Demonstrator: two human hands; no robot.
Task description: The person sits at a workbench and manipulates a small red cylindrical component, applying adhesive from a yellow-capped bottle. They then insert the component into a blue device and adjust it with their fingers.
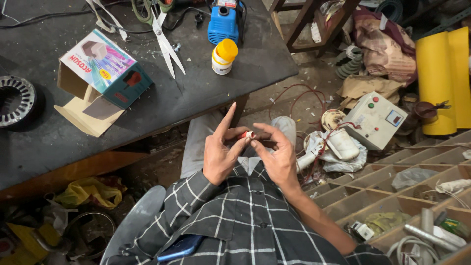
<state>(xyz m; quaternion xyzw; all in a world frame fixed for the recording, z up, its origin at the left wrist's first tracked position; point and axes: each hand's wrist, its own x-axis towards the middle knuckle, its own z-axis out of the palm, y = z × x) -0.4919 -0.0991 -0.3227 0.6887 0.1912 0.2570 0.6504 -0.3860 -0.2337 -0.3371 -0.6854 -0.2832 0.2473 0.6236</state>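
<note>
Head camera view, looking down at a seated person in a black-and-white checked shirt. Both bare hands meet near the middle of the frame, above the lap. The left hand point(219, 153) pinches one end of a small red-and-white cylindrical part point(248, 134) between thumb and lower fingers, with its index finger pointing straight up and away from the rest. The right hand point(277, 156) meets it from the other side, thumb and fingertips closed on the same small part, the other fingers curled loosely.

Across the upper left of the frame runs a dark, dusty worktable point(206, 93). On it lie an open colourful cardboard box point(100, 73) at the left, a pair of steel scissors with green handles point(164, 39) at the top centre, a white plastic bottle with a yellow cap point(224, 57) just right of the scissors, and a blue pump-like machine point(223, 20) at the top edge behind the bottle. A round metal motor stator point(15, 100) sits at the far left edge.

On the floor to the right of the hands stands a cream control box with red and green buttons point(375, 120), with red wires near it. A yellow rolled sheet point(441, 78) leans at the upper right.
</note>
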